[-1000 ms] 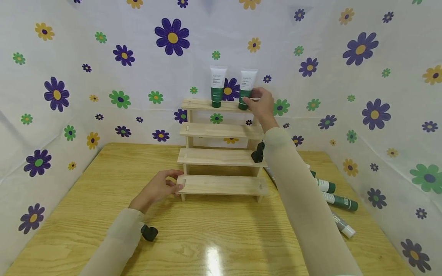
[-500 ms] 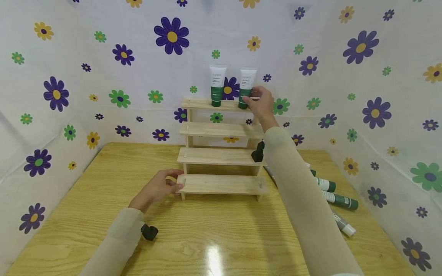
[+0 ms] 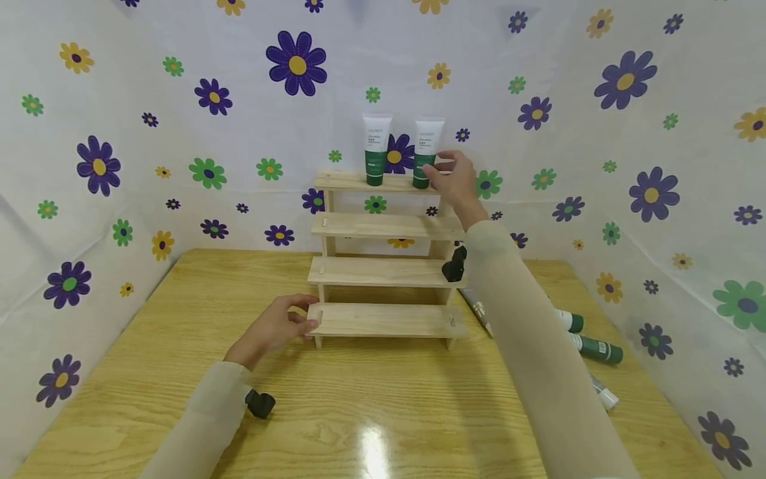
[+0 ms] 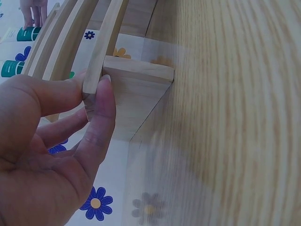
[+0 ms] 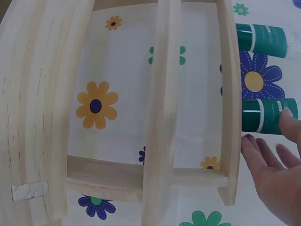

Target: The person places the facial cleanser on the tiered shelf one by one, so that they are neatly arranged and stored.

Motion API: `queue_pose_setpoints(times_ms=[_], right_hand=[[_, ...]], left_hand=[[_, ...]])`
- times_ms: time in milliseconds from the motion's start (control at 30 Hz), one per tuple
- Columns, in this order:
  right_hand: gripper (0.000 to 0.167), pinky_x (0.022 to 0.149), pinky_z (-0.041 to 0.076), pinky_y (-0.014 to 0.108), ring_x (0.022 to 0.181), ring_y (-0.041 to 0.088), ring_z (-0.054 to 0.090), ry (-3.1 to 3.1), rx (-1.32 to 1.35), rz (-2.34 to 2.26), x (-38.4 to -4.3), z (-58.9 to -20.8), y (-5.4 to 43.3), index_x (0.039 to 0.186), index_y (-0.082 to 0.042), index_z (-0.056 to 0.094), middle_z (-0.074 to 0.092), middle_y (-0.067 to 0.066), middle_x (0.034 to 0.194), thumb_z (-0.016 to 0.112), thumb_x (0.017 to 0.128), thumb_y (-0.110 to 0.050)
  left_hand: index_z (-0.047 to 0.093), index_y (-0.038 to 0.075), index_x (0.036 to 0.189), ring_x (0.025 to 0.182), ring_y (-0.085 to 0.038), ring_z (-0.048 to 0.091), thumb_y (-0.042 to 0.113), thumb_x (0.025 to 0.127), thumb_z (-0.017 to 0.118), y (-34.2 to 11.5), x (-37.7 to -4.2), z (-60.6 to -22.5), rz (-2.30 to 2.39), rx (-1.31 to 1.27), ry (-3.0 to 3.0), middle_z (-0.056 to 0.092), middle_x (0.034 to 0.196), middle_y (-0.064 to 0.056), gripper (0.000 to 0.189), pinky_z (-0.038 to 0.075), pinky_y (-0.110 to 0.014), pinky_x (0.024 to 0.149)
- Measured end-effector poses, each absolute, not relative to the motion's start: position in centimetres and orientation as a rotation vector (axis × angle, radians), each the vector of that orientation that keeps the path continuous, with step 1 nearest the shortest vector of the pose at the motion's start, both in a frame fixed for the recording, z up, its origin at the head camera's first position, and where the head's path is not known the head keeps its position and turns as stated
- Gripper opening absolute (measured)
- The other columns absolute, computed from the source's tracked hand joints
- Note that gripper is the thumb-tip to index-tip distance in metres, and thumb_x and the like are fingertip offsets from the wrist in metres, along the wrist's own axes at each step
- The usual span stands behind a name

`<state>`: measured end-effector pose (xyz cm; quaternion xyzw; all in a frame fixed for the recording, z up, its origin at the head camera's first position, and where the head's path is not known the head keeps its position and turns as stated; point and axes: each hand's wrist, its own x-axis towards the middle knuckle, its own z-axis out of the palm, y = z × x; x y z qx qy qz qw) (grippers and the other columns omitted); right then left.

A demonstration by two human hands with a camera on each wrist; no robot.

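A four-step wooden display rack (image 3: 385,320) stands on the table. My left hand (image 3: 275,326) pinches the left end of its lowest board between thumb and fingers, seen close up in the left wrist view. Two white-and-green squeeze tubes stand upright on the top step, caps down: the left tube (image 3: 376,148) and the right tube (image 3: 427,149). My right hand (image 3: 457,183) is beside the right tube. Its thumb (image 5: 288,121) overlaps the tube's green lower part in the right wrist view, while the other fingers are spread away from it.
Right of the rack, partly behind my right sleeve (image 3: 526,332), several tubes lie on the table, among them a green-and-white tube (image 3: 600,349) and a grey tube (image 3: 479,311). A flower-patterned cloth (image 3: 239,133) encloses the table (image 3: 359,392) at the back and sides.
My right hand's fingers have loosened from the right tube and the hand and forearm have shifted slightly right. The tube stays upright. My left hand has kept its hold on the rack.
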<state>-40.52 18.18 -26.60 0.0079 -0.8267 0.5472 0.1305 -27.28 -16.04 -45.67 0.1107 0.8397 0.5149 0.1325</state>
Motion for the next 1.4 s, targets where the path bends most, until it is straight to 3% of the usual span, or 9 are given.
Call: queue_pose_setpoints(times_ms=[433,1200,1300,1400], right_hand=[[0.059,0.114,0.049,0.043,0.133,0.032,0.059,-2.574,0.052,1.457,-37.2,-25.5,22.1,0.154,-0.011,0.043,0.052,0.017,0.153,0.064,0.103,-0.034],[0.061,0.103,0.053,0.047,0.131,0.043,0.059,-2.783,0.076,1.301,-33.6,-27.5,28.1,0.154,-0.002,0.04,0.05,0.027,0.151,0.061,0.104,-0.031],[0.062,0.101,0.055,0.043,0.131,0.045,0.058,-2.815,0.08,1.297,-33.5,-27.8,28.7,0.154,-0.001,0.039,0.048,0.029,0.152,0.061,0.104,-0.031],[0.063,0.093,0.059,0.031,0.131,0.048,0.057,-2.843,0.094,1.286,-33.3,-28.1,29.3,0.153,0.001,0.039,0.047,0.031,0.151,0.062,0.104,-0.031]], left_hand=[[0.051,0.002,0.148,0.092,-0.018,0.067,0.007,0.099,0.068,-16.1,-27.3,-45.7,1.499,0.306,2.435,0.055,0.135,-0.022,0.051,0.063,-0.036,0.079],[0.052,0.002,0.146,0.093,-0.02,0.067,0.006,0.099,0.068,-16.0,-27.3,-45.6,1.485,0.306,2.454,0.058,0.128,-0.022,0.05,0.063,-0.034,0.078],[0.052,0.001,0.146,0.093,-0.02,0.067,0.006,0.099,0.068,-16.0,-27.3,-45.6,1.48,0.313,2.456,0.058,0.127,-0.022,0.05,0.063,-0.035,0.078],[0.052,0.0,0.146,0.093,-0.019,0.067,0.007,0.099,0.068,-16.0,-27.3,-45.7,1.476,0.314,2.456,0.058,0.127,-0.022,0.05,0.063,-0.035,0.078]])
